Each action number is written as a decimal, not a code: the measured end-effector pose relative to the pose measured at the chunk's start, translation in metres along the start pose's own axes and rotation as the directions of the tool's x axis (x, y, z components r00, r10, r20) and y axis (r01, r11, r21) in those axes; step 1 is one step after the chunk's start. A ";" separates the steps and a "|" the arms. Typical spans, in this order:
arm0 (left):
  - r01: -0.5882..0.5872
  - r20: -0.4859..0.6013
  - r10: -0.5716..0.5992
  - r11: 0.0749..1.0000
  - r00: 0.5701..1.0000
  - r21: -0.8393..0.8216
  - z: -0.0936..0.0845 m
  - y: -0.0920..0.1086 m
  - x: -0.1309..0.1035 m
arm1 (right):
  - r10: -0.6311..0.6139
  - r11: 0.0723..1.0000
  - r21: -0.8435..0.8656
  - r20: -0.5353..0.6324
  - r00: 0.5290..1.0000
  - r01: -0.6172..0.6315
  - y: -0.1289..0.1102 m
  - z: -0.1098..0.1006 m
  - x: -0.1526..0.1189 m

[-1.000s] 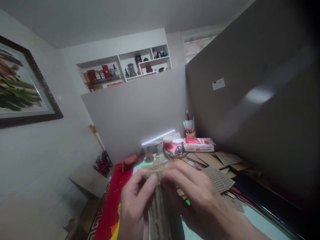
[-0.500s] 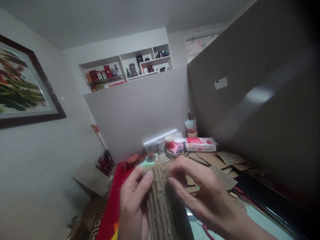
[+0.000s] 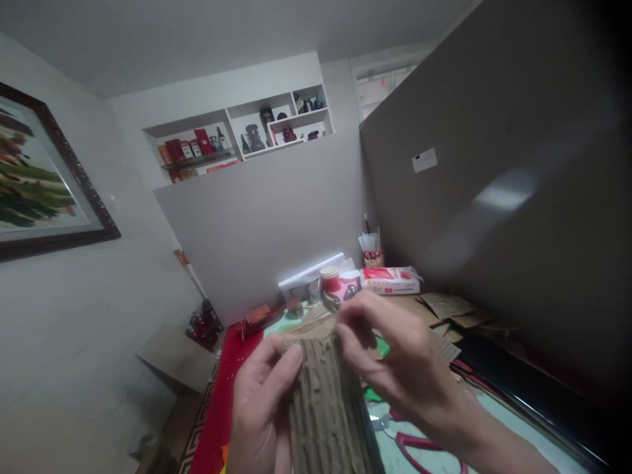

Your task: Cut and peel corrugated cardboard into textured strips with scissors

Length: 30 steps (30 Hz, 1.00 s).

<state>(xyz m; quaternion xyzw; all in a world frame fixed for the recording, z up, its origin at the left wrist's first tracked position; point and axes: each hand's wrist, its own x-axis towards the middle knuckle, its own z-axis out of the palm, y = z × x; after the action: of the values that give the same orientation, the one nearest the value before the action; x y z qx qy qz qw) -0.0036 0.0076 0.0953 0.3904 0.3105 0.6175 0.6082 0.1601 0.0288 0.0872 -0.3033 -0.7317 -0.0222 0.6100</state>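
Holds a piece of bumpy brown cardboard (image 3: 323, 415) in the left hand (image 3: 261, 392), in the near middle of the scene, in front of the bench (image 3: 516, 421). Has the left grip closed on the left side of it, with the thumb lying on the front near the top. Has the bumpy lines running up and down, and the bottom end out of sight.

Has the right hand (image 3: 407, 355) at the top right corner of the cardboard, with the thumb and first finger bent close together. Hard to tell in the right grip whether pinching the edge or just next to it.

Just right of the cardboard, below the right hand, scissors (image 3: 379, 422) with red handles. Close by, a bit of green stuff (image 3: 372, 395). Farther right, scraps of cardboard (image 3: 447, 304) in a loose heap.

On the far side, a red and white paper cup (image 3: 330, 280), with a small jar (image 3: 295, 307) to the left of it. To the right of the cup, a red and white soft pack (image 3: 390, 281). Behind the pack, a pen pot (image 3: 374, 260). On the left, a red cloth (image 3: 217, 421).
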 end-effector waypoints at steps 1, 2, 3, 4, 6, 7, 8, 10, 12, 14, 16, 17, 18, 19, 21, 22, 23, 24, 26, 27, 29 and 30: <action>0.010 0.001 -0.010 1.000 1.000 -0.011 0.001 0.001 0.000 | 0.012 1.000 -0.012 -0.020 1.000 -0.012 0.003 -0.004 0.002; 0.018 -0.002 -0.018 1.000 1.000 -0.023 0.002 0.001 0.000 | 0.023 0.999 -0.022 -0.025 0.999 -0.024 0.005 -0.008 0.003; 0.024 -0.003 -0.024 0.999 1.000 -0.041 0.003 0.002 0.000 | 0.030 0.999 -0.026 -0.024 0.999 -0.031 0.007 -0.011 0.005; 0.028 -0.003 -0.028 0.998 1.000 -0.062 0.004 0.002 0.000 | 0.033 0.999 -0.025 -0.019 0.999 -0.033 0.009 -0.013 0.005; 0.030 0.005 -0.030 0.996 1.000 -0.088 0.006 0.003 0.000 | 0.020 1.000 -0.010 0.010 1.000 -0.020 0.009 -0.016 0.006; 0.036 0.012 -0.035 0.996 0.999 -0.087 0.006 0.004 0.000 | 0.004 1.000 0.002 0.028 1.000 -0.004 0.007 -0.016 0.006; 0.044 0.017 -0.043 0.996 0.999 -0.077 0.005 0.004 0.000 | -0.015 1.000 0.015 0.051 0.999 0.015 0.005 -0.016 0.006; 0.061 0.030 -0.059 0.997 0.998 -0.052 0.003 0.004 0.000 | -0.054 0.998 0.037 0.112 0.992 0.050 -0.001 -0.015 0.004; 0.066 0.044 -0.064 0.997 0.997 -0.043 0.000 0.004 0.001 | -0.088 0.996 0.041 0.152 0.984 0.083 -0.007 -0.012 0.002; 0.044 0.044 -0.043 0.999 0.998 -0.023 -0.004 0.003 0.002 | -0.107 0.994 0.009 0.177 0.978 0.107 -0.012 -0.007 0.000; 0.011 0.015 -0.011 1.000 1.000 0.006 -0.005 0.002 0.003 | -0.131 0.989 -0.048 0.176 0.976 0.142 -0.014 -0.001 -0.003; -0.003 0.003 0.003 1.000 1.000 0.017 -0.005 0.002 0.003 | -0.146 0.984 -0.078 0.174 0.974 0.162 -0.014 0.002 -0.005; -0.014 -0.005 0.014 1.000 1.000 0.021 -0.005 0.001 0.002 | -0.165 0.977 -0.110 0.168 0.972 0.185 -0.014 0.005 -0.006; -0.024 -0.013 0.024 1.000 1.000 0.020 -0.004 0.001 0.002 | -0.188 0.967 -0.144 0.151 0.971 0.209 -0.014 0.008 -0.008; -0.040 -0.030 0.041 0.999 0.999 0.011 -0.001 0.000 -0.001 | -0.226 0.945 -0.215 0.121 0.967 0.247 -0.012 0.013 -0.010; -0.051 -0.044 0.051 0.999 0.998 0.006 0.000 0.000 -0.002 | -0.234 0.935 -0.248 0.104 0.967 0.253 -0.009 0.014 -0.010; -0.057 -0.060 0.057 0.998 0.997 0.005 0.001 0.000 -0.003 | -0.232 0.930 -0.273 0.087 0.969 0.247 -0.007 0.014 -0.010; -0.053 -0.072 0.053 0.999 0.996 0.009 0.002 0.000 -0.004 | -0.220 0.929 -0.289 0.072 0.973 0.231 -0.003 0.013 -0.009; -0.029 -0.075 0.030 0.999 0.997 0.015 0.003 0.002 -0.006 | -0.179 0.936 -0.297 0.052 0.982 0.186 0.004 0.008 -0.005; -0.018 -0.073 0.019 1.000 0.997 0.010 0.003 0.002 -0.006 | -0.162 0.940 -0.296 0.045 0.986 0.168 0.007 0.004 -0.002; -0.008 -0.066 0.007 1.000 0.998 -0.011 0.003 0.002 -0.004 | -0.151 0.948 -0.276 0.043 0.988 0.157 0.009 -0.004 0.002; -0.010 -0.062 0.008 1.000 0.998 -0.020 0.003 0.002 -0.003 | -0.149 0.956 -0.248 0.050 0.988 0.156 0.008 -0.007 0.004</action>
<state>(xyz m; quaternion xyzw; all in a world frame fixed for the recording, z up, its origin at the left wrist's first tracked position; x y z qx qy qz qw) -0.0021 0.0040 0.0979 0.3660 0.3211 0.6353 0.5994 0.1702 0.0341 0.0899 -0.3210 -0.7535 -0.1570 0.5519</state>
